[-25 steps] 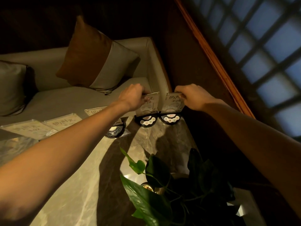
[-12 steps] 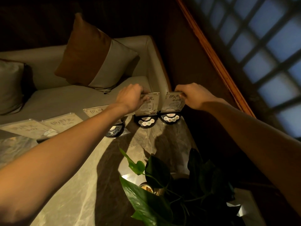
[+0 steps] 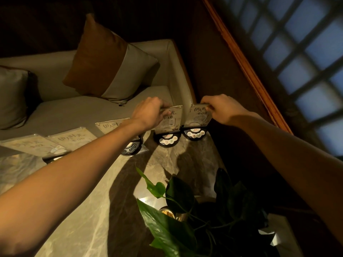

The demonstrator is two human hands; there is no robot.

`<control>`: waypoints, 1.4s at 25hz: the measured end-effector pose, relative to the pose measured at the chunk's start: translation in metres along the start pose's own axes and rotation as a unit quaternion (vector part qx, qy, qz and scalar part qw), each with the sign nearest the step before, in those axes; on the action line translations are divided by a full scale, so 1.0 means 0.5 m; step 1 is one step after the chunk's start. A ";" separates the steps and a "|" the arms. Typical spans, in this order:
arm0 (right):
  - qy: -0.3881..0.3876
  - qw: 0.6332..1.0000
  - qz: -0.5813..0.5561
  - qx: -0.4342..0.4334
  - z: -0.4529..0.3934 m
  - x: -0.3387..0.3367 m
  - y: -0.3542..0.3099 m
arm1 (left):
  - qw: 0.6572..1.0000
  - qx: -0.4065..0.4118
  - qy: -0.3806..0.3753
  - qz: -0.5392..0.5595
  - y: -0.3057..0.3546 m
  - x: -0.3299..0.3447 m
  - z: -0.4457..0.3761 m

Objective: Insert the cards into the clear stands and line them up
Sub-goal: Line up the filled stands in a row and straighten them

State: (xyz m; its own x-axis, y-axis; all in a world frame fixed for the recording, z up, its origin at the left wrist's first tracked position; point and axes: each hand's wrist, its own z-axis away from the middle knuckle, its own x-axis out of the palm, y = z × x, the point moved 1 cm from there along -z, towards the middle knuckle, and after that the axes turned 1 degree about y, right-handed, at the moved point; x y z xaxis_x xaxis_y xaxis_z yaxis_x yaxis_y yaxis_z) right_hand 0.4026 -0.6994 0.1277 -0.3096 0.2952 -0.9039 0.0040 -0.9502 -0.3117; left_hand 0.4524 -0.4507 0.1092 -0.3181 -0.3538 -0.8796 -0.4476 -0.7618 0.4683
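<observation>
A leafy green potted plant point(image 3: 178, 216) stands nearest on the grey marble tabletop point(image 3: 89, 210). Beyond the plant, at the table's far edge, the left hand point(image 3: 148, 113) pinches the top of a clear acrylic stand holding card "10" point(image 3: 171, 120); just beside it, the right hand point(image 3: 222, 108) grips another clear stand holding card "09" point(image 3: 198, 117). Both stands sit upright on round black bases point(image 3: 168, 140).

Both bare arms reach forward and slightly inward, forearms long in view, wrists nearly straight. The left hand point(image 3: 148, 113) is knuckles-up, fingers curled down and pinched shut on the top edge of a stand point(image 3: 171, 119) — the thumb is hidden under the palm. The right hand point(image 3: 221, 108) mirrors it, back of the hand up, fingertips point(image 3: 207, 106) closed on the upper corner of the neighbouring stand. The two hands sit near each other — level, not touching.
</observation>
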 end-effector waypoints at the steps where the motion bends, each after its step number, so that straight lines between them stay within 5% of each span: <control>1: 0.000 1.000 -0.004 0.000 0.001 0.000 -0.001 | 1.000 0.002 -0.001 -0.001 -0.001 0.000 -0.001; 20: -0.010 0.999 0.037 -0.008 -0.007 0.009 -0.003 | 1.000 -0.018 -0.007 0.002 0.014 -0.008 0.005; 28: 0.050 0.994 0.082 -0.043 -0.001 -0.028 -0.054 | 0.996 -0.068 0.019 0.061 -0.065 -0.116 0.050; 31: 0.093 0.990 0.049 -0.098 -0.012 -0.043 -0.145 | 0.993 -0.095 -0.050 0.048 -0.120 -0.166 0.086; 35: 0.034 0.981 0.043 -0.187 -0.054 -0.002 -0.316 | 0.972 -0.106 -0.177 -0.113 -0.181 -0.177 0.138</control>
State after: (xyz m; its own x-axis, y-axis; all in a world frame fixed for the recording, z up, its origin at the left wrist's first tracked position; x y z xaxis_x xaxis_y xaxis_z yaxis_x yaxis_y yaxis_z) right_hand 0.4281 -0.5467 0.1699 -0.2297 0.2338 -0.9448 0.3793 -0.8725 -0.3081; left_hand 0.4634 -0.3132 0.1505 -0.5157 0.0166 -0.8566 -0.3691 -0.9066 0.2047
